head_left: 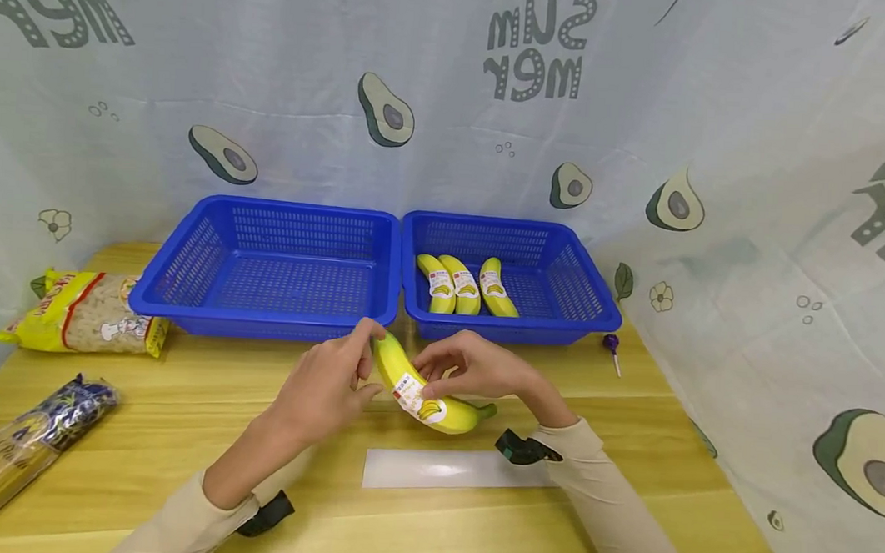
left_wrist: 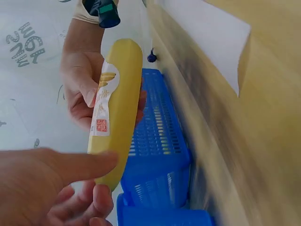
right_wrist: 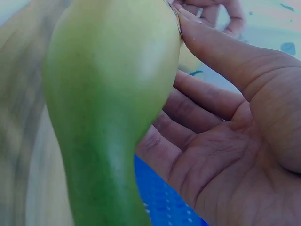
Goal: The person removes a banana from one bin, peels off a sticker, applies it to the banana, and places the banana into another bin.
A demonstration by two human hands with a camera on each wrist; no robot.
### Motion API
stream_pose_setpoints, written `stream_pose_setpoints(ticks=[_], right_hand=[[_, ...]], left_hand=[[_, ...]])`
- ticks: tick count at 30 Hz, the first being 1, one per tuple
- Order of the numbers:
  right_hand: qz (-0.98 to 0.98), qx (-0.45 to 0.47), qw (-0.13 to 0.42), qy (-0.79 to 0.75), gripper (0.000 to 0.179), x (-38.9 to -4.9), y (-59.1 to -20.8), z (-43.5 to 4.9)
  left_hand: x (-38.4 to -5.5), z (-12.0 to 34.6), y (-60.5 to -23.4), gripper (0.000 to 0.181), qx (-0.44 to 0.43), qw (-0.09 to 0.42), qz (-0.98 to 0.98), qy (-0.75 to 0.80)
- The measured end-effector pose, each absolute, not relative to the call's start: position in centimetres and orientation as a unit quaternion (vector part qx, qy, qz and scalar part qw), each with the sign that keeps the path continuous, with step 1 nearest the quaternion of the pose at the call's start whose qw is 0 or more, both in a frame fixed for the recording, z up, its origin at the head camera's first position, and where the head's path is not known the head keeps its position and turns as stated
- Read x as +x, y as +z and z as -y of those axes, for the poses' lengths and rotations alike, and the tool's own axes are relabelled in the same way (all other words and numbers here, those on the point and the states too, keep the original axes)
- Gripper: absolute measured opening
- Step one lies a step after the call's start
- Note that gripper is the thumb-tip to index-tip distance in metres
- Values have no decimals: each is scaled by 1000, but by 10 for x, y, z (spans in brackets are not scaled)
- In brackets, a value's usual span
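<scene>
A yellow banana (head_left: 458,416) with a white label and a greenish stem slants over the table in front of the baskets. My right hand (head_left: 477,365) holds it by the middle, thumb on the label and fingers behind. The right wrist view shows its green stem end (right_wrist: 101,122) up close. My left hand (head_left: 332,379) is at the other end, index finger at the tip and thumb spread apart from it. In the left wrist view the blurred left thumb (left_wrist: 89,165) overlaps that tip, and the other fingers bend loosely beside it.
Behind stand two blue baskets; three labelled bananas (head_left: 466,286) lie in the right basket (head_left: 560,323), none in the left basket (head_left: 260,313). A yellow food bag (head_left: 103,313) and a noodle pack (head_left: 35,447) lie left, a lollipop (head_left: 612,344) right, a white strip (head_left: 432,470) in front.
</scene>
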State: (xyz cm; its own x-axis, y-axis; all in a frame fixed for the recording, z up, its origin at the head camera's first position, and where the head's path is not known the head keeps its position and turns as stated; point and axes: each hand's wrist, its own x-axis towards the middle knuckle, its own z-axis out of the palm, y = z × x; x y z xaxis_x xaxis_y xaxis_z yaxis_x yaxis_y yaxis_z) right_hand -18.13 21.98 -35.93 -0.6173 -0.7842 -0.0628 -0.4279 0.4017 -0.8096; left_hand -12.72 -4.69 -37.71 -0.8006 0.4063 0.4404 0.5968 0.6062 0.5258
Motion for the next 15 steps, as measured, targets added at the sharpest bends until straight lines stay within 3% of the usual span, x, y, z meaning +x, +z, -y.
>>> stream_pose_setpoints(ticks=[4,7,12,15], right_hand=[[-812,-362,211,-407,31,-178,-349,-232],[-813,-352,207,-414,32,-175,-343,-239],[-809,-347,201,-430,33,-175,-339,-245],[-809,-340,197,-438,33,-175,-334,-247]], left_hand=[[-132,46,-378,30,-240,115,849,-457],[-134,43,-382,12,-188,36,815,-547],[-139,31,-390,32,-85,-135,695,-701],[-143,20,-395,38,-50,-181,634,-750]])
